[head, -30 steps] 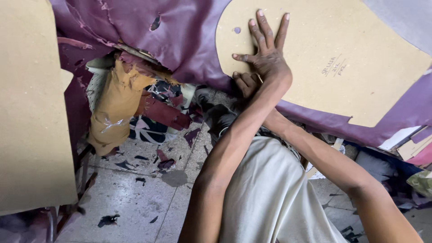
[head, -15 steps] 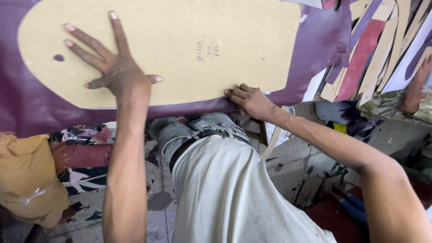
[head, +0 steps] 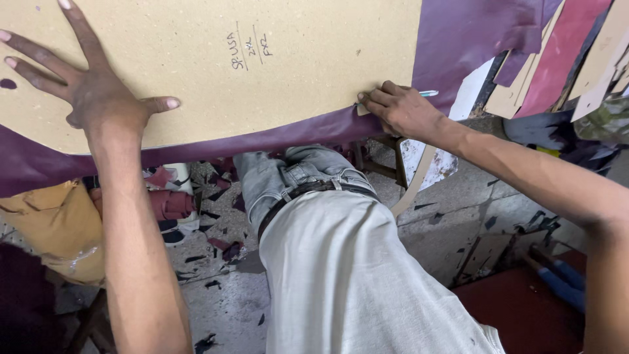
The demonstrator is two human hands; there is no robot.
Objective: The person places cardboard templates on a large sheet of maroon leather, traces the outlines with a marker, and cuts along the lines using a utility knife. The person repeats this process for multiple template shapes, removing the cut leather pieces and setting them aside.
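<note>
A large tan cardboard pattern (head: 275,72) lies flat on a purple sheet of material (head: 458,39). My left hand (head: 92,98) presses on the pattern's left part, fingers spread wide. My right hand (head: 403,111) is closed around a pen (head: 428,94) with a light blue end. The pen sits at the pattern's lower right edge, where the cardboard meets the purple sheet. Handwritten marks show near the pattern's middle.
More tan cardboard patterns (head: 590,59) and a red sheet (head: 557,59) lie at the upper right. Below the work surface are my grey shirt and jeans, a floor littered with dark scraps (head: 216,249), a yellow bundle (head: 59,223) at left and a red mat (head: 524,308) at right.
The view has swung right along the pattern. My right hand has moved along the lower edge toward the right end. My left hand stays spread on the cardboard.
</note>
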